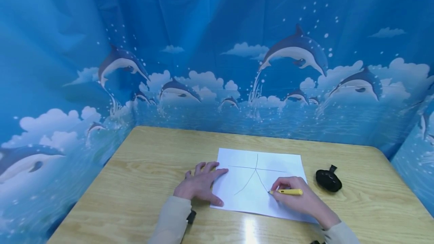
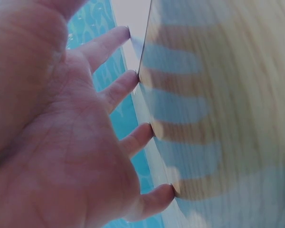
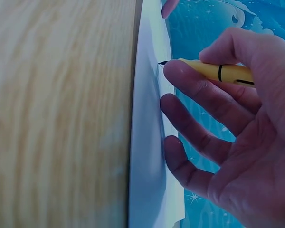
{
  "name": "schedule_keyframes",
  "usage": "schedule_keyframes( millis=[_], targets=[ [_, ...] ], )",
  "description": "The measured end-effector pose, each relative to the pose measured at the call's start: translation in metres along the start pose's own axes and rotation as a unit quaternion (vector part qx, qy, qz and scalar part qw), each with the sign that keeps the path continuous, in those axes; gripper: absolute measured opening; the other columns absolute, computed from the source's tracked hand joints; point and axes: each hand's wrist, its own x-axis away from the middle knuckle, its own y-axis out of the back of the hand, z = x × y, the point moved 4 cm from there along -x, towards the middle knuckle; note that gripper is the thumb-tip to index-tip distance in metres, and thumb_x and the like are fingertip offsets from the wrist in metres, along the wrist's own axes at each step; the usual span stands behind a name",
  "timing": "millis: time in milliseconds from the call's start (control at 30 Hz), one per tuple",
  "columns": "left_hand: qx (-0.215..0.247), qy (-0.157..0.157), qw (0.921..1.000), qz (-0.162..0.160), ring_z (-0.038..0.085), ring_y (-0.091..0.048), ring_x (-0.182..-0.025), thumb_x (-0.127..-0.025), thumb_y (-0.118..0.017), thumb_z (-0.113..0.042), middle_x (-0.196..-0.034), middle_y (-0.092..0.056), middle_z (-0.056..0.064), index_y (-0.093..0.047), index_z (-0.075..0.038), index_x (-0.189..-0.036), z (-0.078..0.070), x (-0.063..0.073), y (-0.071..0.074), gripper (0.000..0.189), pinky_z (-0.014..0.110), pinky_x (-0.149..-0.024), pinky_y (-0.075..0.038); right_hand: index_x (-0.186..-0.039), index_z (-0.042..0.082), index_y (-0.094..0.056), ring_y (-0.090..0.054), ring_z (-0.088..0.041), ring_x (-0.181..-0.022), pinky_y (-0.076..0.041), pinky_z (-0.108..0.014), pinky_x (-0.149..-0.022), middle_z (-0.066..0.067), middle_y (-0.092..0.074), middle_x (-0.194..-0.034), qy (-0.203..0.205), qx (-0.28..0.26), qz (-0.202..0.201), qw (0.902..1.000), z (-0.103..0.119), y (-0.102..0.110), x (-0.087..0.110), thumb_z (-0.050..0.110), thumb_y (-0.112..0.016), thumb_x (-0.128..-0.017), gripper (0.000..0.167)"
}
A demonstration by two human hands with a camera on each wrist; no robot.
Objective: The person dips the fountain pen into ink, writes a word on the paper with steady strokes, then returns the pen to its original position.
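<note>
A sheet of white paper (image 1: 247, 200) lies on the table with thin dark lines on it: an upright stroke, a crossing horizontal line and two strokes slanting down from where they meet. My right hand (image 1: 298, 198) pinches a yellow pen (image 1: 291, 191), its dark tip at the lower end of the right slanting stroke. In the right wrist view the pen (image 3: 211, 71) sits between thumb and fingers, the other fingertips near the paper (image 3: 149, 142). Fingers spread, my left hand (image 1: 201, 185) rests at the paper's left edge; its fingertips touch down in the left wrist view.
A small black rounded object (image 1: 328, 180) with a short tab lies right of the paper; its kind is unclear. The wooden table (image 1: 145, 168) backs onto a blue curtain (image 1: 217, 67) printed with dolphins and clouds. Another curtain side hangs at the left.
</note>
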Motion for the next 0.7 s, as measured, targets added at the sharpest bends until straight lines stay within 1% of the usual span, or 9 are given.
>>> schedule_keyframes(
  millis=[133,367,700],
  targets=[
    [0.000,-0.001,1.0000,0.000,0.045,-0.020,-0.152,-0.070,-0.089,-0.056,-0.167,-0.027,0.004,-0.041,-0.036,-0.156,-0.0008,0.0006,0.0002,0.101,0.083,-0.111,-0.024,-0.091,0.021,-0.074,-0.058,-0.006,-0.075,-0.047,-0.020,-0.068,0.008,-0.068,-0.083,0.011,-0.005,0.008,0.9999,-0.0007,0.0004,0.0013,0.027,-0.074,-0.088,0.006],
    [0.003,-0.002,1.0000,0.000,0.045,-0.019,-0.153,-0.070,-0.088,-0.056,-0.168,-0.027,0.004,-0.041,-0.036,-0.156,0.0004,0.0001,-0.0003,0.101,0.083,-0.111,-0.022,-0.090,0.019,-0.074,-0.056,-0.005,-0.068,-0.046,-0.021,-0.061,0.008,-0.067,-0.078,0.025,-0.021,0.021,0.9992,-0.0020,0.0006,0.0026,0.025,-0.074,-0.089,0.007],
    [0.001,-0.003,1.0000,-0.004,0.046,-0.019,-0.153,-0.069,-0.089,-0.055,-0.168,-0.027,0.004,-0.041,-0.035,-0.156,-0.0010,0.0013,0.0002,0.101,0.084,-0.111,-0.022,-0.088,0.019,-0.073,-0.054,-0.003,-0.063,-0.045,-0.020,-0.058,0.008,-0.065,-0.073,0.048,-0.032,0.020,0.9981,-0.0011,0.0027,0.0053,0.023,-0.074,-0.089,0.005]
  ],
)
